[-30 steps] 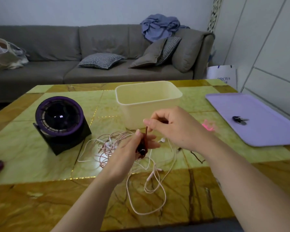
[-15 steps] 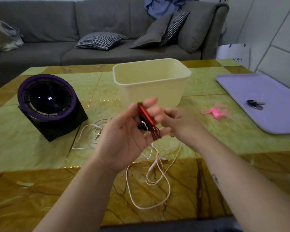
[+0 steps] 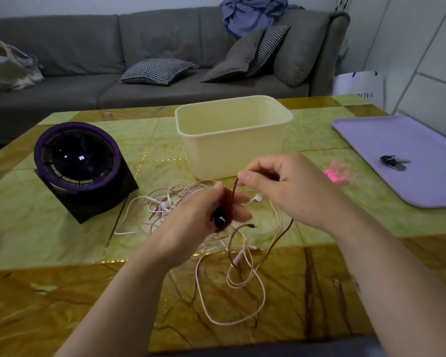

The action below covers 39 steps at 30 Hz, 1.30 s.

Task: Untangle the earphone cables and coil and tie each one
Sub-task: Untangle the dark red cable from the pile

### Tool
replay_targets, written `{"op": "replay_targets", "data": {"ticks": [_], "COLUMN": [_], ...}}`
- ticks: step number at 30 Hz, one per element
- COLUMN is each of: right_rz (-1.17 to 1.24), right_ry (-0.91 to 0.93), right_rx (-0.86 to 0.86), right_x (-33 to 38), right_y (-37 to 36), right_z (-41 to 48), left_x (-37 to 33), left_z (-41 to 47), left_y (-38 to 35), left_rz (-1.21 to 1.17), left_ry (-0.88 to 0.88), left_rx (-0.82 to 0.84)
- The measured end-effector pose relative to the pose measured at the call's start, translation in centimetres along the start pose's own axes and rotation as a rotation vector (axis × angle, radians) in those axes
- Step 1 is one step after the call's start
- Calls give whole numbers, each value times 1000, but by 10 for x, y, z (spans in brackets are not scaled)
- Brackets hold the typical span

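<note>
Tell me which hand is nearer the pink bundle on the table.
Right. The right hand sits just left of the pink bundle, not touching it; the left hand is farther left, gripping the dark red cable.

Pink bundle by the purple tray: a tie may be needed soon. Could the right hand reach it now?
Probably yes: the pink bundle lies uncovered just right of the right hand, nothing between. That hand pinches the dark red cable, though, and must release it first.
</note>
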State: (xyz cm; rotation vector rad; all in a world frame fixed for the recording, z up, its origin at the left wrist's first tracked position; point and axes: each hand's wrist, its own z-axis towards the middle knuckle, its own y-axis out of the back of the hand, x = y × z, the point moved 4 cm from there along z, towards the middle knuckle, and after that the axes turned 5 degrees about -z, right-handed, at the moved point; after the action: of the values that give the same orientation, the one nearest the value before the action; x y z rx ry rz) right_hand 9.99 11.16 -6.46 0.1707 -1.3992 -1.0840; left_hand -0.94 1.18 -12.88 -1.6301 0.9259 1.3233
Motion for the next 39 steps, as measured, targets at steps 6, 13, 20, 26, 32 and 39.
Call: {"op": "replay_targets", "data": {"ticks": [6,13,20,26,32,39], "right_rz": [172,94,-81,38,142,322], "right_ry": [-32,-47,-18,2,-22,15], "right_rx": [-75,137,272,3,-97,-39], "right_x": [-13,-19,2,8,-4,10], "right_y": [-7,-43,-34,4,6,6], "right_z": [5,6,-3,-5,-6,-9], "left_x": [-6,-16,-19,-6,-7,-7], "left_z": [-6,-4,6,2,-8,-4], "left_y": [-12,-7,17,-4,-25,-19], "left_rz": [-449,-1007,-490,-34,-61,-163], "left_ry": [48,-39,-194,-69,-3,-24], "left_rx": [247,172,-274,-66,191,89]}}
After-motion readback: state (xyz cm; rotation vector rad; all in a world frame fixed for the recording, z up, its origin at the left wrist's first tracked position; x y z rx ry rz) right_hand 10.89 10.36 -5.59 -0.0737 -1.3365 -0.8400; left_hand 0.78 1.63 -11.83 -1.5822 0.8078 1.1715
